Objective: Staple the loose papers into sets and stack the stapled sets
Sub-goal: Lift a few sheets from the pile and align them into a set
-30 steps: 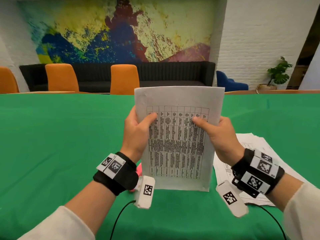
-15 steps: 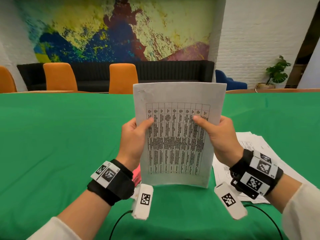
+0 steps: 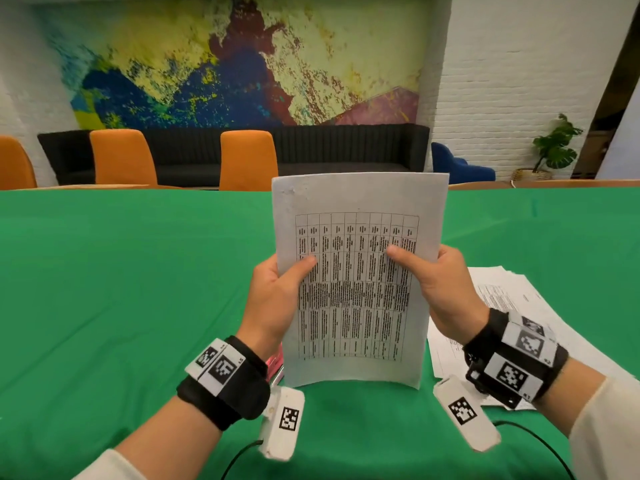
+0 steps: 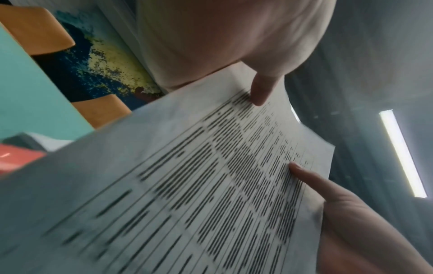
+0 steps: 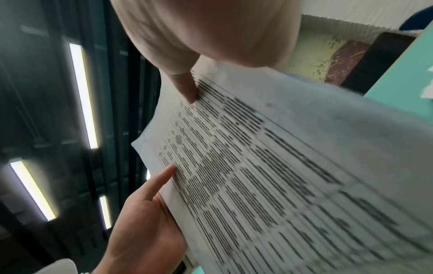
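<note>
Both hands hold a set of white papers (image 3: 356, 306) upright over the green table (image 3: 121, 289), printed table facing me. My left hand (image 3: 277, 299) grips its left edge, thumb on the front. My right hand (image 3: 440, 285) grips the right edge the same way. The bottom edge curves at or just above the cloth; contact is unclear. In the left wrist view my thumb (image 4: 260, 89) presses the papers (image 4: 211, 185). The right wrist view shows the same papers (image 5: 281, 176). A pink-red stapler (image 3: 275, 363) lies mostly hidden behind the papers near my left wrist.
A spread pile of loose printed sheets (image 3: 502, 299) lies on the table at the right, under my right wrist. Orange chairs (image 3: 247, 161) and a dark sofa stand beyond the far table edge. Green cloth stretches to the left.
The held papers rose slightly, then came back down toward the table. Both thumbs now sit lower on the sheets than a second ago.
</note>
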Tool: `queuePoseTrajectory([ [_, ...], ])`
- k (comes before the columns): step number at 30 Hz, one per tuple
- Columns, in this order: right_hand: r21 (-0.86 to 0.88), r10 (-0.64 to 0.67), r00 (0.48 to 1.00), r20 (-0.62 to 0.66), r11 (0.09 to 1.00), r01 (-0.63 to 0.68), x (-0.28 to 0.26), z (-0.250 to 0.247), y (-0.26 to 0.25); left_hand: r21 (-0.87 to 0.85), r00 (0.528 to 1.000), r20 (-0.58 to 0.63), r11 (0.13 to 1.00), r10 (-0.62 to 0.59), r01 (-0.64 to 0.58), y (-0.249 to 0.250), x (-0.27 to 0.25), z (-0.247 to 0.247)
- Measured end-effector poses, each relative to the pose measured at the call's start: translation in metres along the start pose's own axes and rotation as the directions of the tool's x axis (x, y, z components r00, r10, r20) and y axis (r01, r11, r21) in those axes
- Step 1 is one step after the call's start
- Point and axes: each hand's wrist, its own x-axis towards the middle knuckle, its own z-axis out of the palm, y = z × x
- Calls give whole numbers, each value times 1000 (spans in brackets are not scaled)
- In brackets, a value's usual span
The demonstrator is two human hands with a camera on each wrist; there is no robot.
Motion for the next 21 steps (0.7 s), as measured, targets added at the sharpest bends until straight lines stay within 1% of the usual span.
queuePoseTrajectory([
  [4,-28,34,999,16,999,-33,-3,-3,7,2,999,-5,999,-45,45,-7,-4,0],
  [6,-38,40,998,42,999,-38,-2,-3,6,-5,998,-1,998,-59,59,-5,-5,1],
  [8,-83,61,996,66,995,-56,-5,-3,9,3,995,9,995,-99,99,-7,-9,2],
  [10,-135,101,991,91,987,-88,-7,-5,10,-4,985,28,986,-169,169,-8,-10,1],
  [13,-146,204,962,181,973,-179,-7,-13,4,25,968,84,972,-234,233,-2,-2,-8],
  [15,-149,263,936,236,961,-233,-8,-21,1,94,946,146,956,-290,278,0,3,-16],
  [17,-174,331,905,266,940,-293,-10,-27,8,231,905,202,916,-374,327,-5,3,-25],
  [18,-188,374,889,263,924,-333,-11,-31,16,303,888,207,890,-411,341,-9,2,-29],
  [19,-192,425,870,249,902,-386,-12,-36,26,362,882,194,867,-429,342,-14,3,-34],
  [20,-189,480,848,226,875,-445,-13,-41,37,405,888,165,851,-429,335,-18,5,-39],
  [21,-184,523,827,205,851,-493,-14,-45,47,443,904,129,839,-408,315,-22,9,-44],
])
